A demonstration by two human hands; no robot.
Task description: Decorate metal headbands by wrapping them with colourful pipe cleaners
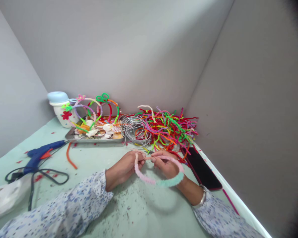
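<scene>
above the table [136, 211] curves a pink-mint hoop [164, 183].

Markings: none legible.
No text, label, brand, number or sign can be read on the phone [202, 169] right of the right hand [171, 169], the glue gun [39, 154] left of the left hand [123, 167], or the bottle [61, 114] beyond it.

Lidded jar [59, 114] rear left; dark phone [201, 168] right; white packet [12, 196], perhaps, left.
</scene>
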